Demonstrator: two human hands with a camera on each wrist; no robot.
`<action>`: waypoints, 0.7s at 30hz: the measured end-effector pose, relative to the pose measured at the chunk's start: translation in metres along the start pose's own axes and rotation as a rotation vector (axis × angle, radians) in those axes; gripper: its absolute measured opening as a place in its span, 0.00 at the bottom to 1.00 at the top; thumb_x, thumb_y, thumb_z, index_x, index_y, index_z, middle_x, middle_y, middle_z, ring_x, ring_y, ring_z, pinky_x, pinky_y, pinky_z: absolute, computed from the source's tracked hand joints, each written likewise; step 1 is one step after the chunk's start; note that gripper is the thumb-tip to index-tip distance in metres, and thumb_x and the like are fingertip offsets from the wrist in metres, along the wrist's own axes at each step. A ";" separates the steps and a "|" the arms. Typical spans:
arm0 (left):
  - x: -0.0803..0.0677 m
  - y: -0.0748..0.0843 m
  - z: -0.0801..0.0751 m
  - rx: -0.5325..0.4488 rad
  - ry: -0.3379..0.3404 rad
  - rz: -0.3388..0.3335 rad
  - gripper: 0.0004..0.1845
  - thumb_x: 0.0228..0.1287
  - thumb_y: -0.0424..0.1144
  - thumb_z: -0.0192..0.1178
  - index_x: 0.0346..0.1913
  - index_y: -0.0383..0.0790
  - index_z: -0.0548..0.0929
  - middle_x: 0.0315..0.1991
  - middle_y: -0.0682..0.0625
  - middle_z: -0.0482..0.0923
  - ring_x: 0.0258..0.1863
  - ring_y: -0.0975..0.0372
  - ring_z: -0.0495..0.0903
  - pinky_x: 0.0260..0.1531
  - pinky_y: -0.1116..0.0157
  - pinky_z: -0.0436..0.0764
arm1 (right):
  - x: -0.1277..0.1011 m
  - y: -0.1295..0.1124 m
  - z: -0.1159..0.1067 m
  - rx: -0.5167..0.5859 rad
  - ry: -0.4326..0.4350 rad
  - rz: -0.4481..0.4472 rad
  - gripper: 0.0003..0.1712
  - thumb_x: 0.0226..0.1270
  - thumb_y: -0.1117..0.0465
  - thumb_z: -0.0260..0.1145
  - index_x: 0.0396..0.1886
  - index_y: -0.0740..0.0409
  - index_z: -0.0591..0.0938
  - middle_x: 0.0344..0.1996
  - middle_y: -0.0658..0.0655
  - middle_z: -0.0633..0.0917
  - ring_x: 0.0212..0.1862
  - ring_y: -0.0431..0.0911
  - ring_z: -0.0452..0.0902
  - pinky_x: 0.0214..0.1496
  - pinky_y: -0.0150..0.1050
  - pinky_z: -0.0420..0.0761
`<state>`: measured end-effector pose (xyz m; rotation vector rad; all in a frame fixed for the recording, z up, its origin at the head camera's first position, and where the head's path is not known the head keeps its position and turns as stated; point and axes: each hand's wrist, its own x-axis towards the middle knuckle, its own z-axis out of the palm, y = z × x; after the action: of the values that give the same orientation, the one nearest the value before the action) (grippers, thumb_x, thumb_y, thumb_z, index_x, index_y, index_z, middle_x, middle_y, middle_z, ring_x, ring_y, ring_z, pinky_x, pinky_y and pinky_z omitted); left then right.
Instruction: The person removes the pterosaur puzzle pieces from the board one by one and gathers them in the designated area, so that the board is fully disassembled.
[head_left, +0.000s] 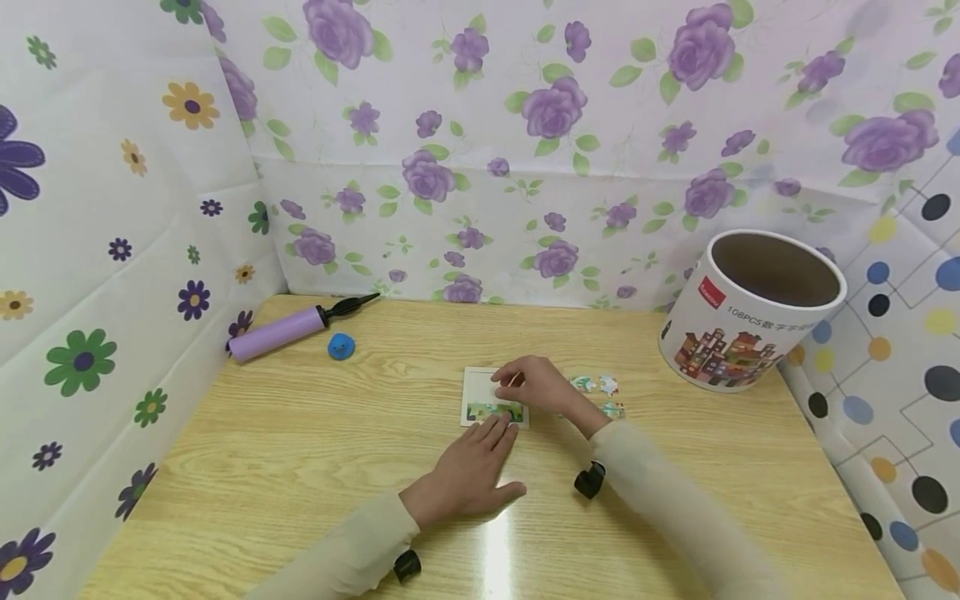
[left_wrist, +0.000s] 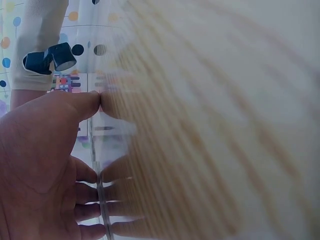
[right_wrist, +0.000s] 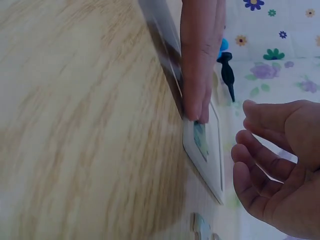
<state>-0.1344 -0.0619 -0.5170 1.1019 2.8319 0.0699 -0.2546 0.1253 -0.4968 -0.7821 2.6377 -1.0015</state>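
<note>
The wooden tabletop [head_left: 315,467] fills the booth. At about two o'clock on it stands an open cardboard tub [head_left: 750,312], and at ten o'clock lie a purple pump [head_left: 285,331] and a small blue blob [head_left: 341,346]. Near the middle lies a white puzzle board [head_left: 477,385]. The left hand [head_left: 468,471] lies flat at its six o'clock edge, fingers straight, fingertips pressing it. The right hand [head_left: 536,385] hovers over the board, fingers loosely curled; whether it pinches anything I cannot tell. Loose puzzle pieces [head_left: 600,387] lie at three o'clock.
</note>
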 end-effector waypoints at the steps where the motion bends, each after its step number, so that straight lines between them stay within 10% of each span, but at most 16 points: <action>1: 0.000 0.000 0.000 0.002 0.005 0.004 0.45 0.76 0.66 0.44 0.80 0.34 0.57 0.80 0.39 0.54 0.80 0.50 0.54 0.75 0.51 0.62 | 0.001 -0.002 0.002 0.005 -0.006 -0.002 0.16 0.71 0.56 0.70 0.54 0.55 0.88 0.40 0.47 0.88 0.41 0.40 0.82 0.45 0.40 0.83; 21: -0.001 0.000 -0.001 0.023 0.037 0.031 0.47 0.76 0.66 0.45 0.80 0.31 0.56 0.80 0.36 0.52 0.80 0.47 0.54 0.73 0.50 0.65 | 0.018 -0.008 0.027 -0.045 -0.032 -0.064 0.10 0.69 0.58 0.72 0.47 0.53 0.92 0.39 0.50 0.90 0.39 0.40 0.84 0.45 0.40 0.84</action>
<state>-0.1337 -0.0632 -0.5163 1.1610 2.8552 0.0612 -0.2564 0.0955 -0.5121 -0.8909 2.6313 -0.9401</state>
